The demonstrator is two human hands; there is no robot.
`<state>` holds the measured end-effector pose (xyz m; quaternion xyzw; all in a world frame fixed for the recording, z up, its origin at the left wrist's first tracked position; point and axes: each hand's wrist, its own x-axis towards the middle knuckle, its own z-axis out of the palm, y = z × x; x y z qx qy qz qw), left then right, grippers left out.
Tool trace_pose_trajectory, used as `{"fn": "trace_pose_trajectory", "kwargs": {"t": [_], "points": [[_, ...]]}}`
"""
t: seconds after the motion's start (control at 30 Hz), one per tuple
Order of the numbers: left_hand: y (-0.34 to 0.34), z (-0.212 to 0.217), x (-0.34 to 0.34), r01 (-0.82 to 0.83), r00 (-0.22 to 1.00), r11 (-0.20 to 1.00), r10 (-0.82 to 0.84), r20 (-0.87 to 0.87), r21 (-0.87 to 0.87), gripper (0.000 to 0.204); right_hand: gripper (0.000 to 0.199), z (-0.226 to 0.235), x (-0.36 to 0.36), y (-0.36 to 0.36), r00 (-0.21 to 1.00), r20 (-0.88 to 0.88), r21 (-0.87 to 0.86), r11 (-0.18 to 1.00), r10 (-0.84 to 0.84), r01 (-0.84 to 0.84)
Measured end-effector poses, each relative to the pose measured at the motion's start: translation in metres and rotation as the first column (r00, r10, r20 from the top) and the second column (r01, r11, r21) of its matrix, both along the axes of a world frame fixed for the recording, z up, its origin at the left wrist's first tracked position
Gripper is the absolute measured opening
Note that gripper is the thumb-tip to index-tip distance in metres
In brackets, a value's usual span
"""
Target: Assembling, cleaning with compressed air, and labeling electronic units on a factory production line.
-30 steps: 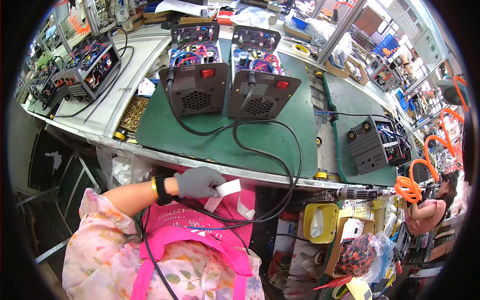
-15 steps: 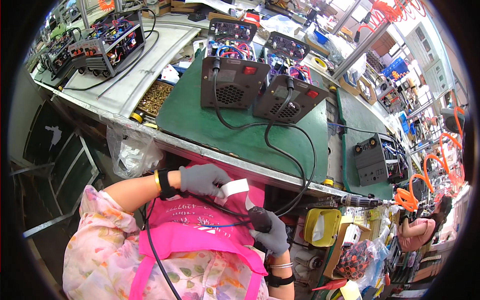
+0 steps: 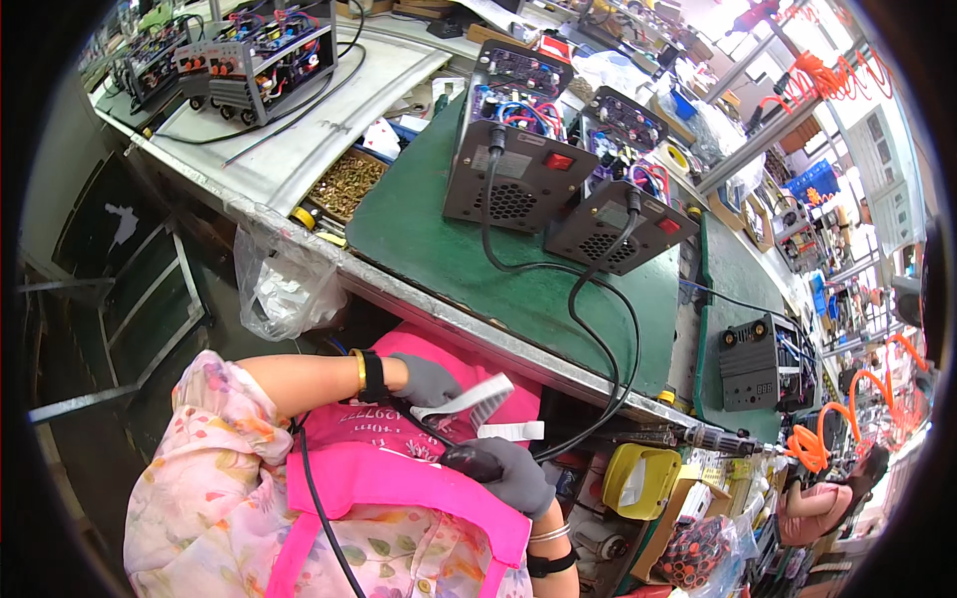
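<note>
My left hand, in a grey glove, pinches a white label strip in front of my pink apron, just below the bench edge. My right hand, also gloved, grips a dark handheld tool with a black cord, right under the strip. A second white label lies between the two hands. On the green mat above stand two grey electronic units. Their black cables loop down over the bench edge toward my hands.
A tray of brass screws sits left of the mat, and a plastic bag hangs under the bench. More units stand at the back left and right. A yellow bin and an electric screwdriver are lower right.
My right hand came into view from below, holding the dark tool, and rose close to the left hand. The label strip in my left hand now hangs longer. The view tilted downward.
</note>
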<state>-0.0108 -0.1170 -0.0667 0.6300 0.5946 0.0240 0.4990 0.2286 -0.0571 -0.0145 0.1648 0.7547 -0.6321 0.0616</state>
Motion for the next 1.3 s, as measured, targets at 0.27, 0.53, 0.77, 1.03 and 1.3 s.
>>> {"fn": "trace_pose_trajectory", "kwargs": {"t": [0.27,0.53,0.77,1.03,1.3], "points": [[-0.007,0.011,-0.004,-0.442,0.717,0.863,0.505,0.481,-0.246,0.043,0.047,0.011,-0.007,0.000,0.951,-0.104,0.275,0.927,0.292,-0.254],[0.013,0.077,-0.001,-0.797,0.527,0.472,0.237,0.816,0.377,0.035,0.046,-0.002,0.001,-0.001,0.935,-0.197,0.326,0.919,0.294,-0.220],[0.060,0.184,0.000,-0.631,0.748,0.359,0.047,0.662,0.688,0.035,0.057,-0.004,0.003,0.001,0.984,-0.118,-0.036,0.990,0.131,-0.136],[0.160,0.241,0.033,-0.607,0.629,0.544,-0.117,0.768,0.580,0.028,0.073,0.004,0.028,0.019,0.966,-0.186,-0.259,0.957,-0.181,0.129],[0.251,0.237,0.054,-0.519,0.751,0.747,0.167,0.638,0.415,0.028,0.093,0.013,0.004,0.075,0.651,-0.347,-0.420,0.733,-0.675,0.536]]}}
